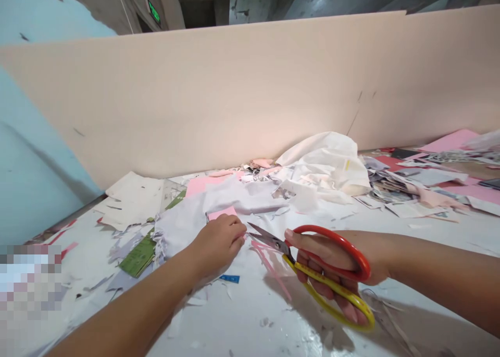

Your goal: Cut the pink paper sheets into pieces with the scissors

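My right hand grips a pair of scissors with one red and one yellow handle loop; the blades are apart and point left. My left hand is closed on a small pink sheet of paper, pinching its edge right at the blade tips. Thin pink strips lie on the white table just below the blades. The part of the pink paper under my left fingers is hidden.
A tall beige board stands along the back of the table. Heaps of white, pink and printed paper scraps cover the far side and right. A green card and a small blue scrap lie at the left.
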`<state>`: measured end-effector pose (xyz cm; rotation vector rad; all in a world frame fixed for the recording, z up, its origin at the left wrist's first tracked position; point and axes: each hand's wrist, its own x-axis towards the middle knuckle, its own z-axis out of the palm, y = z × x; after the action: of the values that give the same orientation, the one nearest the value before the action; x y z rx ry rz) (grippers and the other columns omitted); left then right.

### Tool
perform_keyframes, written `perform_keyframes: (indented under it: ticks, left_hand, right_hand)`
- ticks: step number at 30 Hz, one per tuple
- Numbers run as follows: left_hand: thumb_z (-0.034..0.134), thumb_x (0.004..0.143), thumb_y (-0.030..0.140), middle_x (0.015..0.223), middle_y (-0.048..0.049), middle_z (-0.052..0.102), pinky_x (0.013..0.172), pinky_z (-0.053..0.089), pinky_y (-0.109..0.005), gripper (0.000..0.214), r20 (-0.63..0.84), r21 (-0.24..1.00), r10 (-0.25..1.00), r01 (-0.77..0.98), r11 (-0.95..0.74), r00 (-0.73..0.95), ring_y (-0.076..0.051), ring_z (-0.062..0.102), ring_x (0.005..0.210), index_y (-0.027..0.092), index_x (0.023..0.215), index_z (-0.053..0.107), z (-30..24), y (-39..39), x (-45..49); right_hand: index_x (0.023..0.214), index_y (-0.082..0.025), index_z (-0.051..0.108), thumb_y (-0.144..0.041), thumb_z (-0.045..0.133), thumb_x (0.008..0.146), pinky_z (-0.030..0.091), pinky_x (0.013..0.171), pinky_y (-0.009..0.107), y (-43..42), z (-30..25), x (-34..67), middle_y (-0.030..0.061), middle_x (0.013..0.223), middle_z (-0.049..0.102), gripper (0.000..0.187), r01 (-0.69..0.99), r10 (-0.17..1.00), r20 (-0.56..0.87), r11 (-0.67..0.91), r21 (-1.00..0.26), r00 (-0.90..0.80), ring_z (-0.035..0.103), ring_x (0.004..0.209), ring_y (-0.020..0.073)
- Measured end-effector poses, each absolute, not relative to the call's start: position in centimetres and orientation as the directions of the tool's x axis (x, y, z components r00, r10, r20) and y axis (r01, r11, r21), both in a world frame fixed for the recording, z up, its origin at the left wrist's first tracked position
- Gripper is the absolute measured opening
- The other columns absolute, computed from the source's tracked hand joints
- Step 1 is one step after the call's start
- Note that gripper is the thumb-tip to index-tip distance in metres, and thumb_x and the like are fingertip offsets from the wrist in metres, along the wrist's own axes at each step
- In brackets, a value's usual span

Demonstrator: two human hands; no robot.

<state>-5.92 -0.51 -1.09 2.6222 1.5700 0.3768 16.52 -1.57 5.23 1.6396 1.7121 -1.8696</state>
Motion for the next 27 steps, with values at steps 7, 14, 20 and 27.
perform_keyframes:
  ticks: [7,14,20,27]
  left_hand:
    - [0.033,0.081,0.025,0.090,-0.0048,0.058,0.077,0.040,-0.032,0.025,0.156,0.274,0.903,0.861,-0.429,0.400,-0.019,0.050,0.086,0.021,0.083,0.058,-1.3,-0.1,-6.4]
    - [0.038,0.077,0.024,0.113,-0.0055,0.052,0.093,0.034,-0.033,0.028,0.208,0.275,0.908,0.869,-0.411,0.363,-0.022,0.040,0.110,0.021,0.095,0.058,-0.7,0.8,-8.5]
    - [0.041,0.074,0.022,0.122,-0.0046,0.047,0.094,0.034,-0.032,0.029,0.165,0.210,0.915,0.893,-0.397,0.368,-0.021,0.041,0.112,0.021,0.097,0.058,-1.7,1.2,-9.1]
    - [0.035,0.076,0.019,0.109,-0.0050,0.053,0.092,0.034,-0.033,0.025,0.477,0.232,0.872,0.941,-0.247,0.111,-0.019,0.045,0.105,0.020,0.093,0.054,1.9,0.9,-10.1]
  right_hand:
    - [0.060,-0.012,0.052,-0.068,0.016,0.075,0.026,0.029,0.012,-1.6,4.9,16.8,0.0050,0.044,0.052,0.069,0.674,0.523,-0.739,-0.362,-0.644,-0.424,0.047,0.027,0.0065]
    - [0.060,-0.012,0.052,-0.066,0.015,0.077,0.031,0.031,0.015,-1.8,5.0,16.7,0.0049,0.045,0.053,0.067,0.688,0.506,-0.746,-0.350,-0.636,-0.433,0.048,0.029,0.0079]
    - [0.059,-0.012,0.052,-0.064,0.014,0.079,0.026,0.029,0.013,-1.9,5.1,16.3,0.0034,0.043,0.050,0.067,0.685,0.509,-0.750,-0.361,-0.632,-0.423,0.044,0.027,0.0059]
    - [0.058,-0.013,0.050,-0.066,0.018,0.076,0.026,0.030,0.013,-1.9,4.9,16.6,0.0003,0.041,0.045,0.066,0.691,0.514,-0.734,-0.326,-0.645,-0.443,0.040,0.026,0.0053]
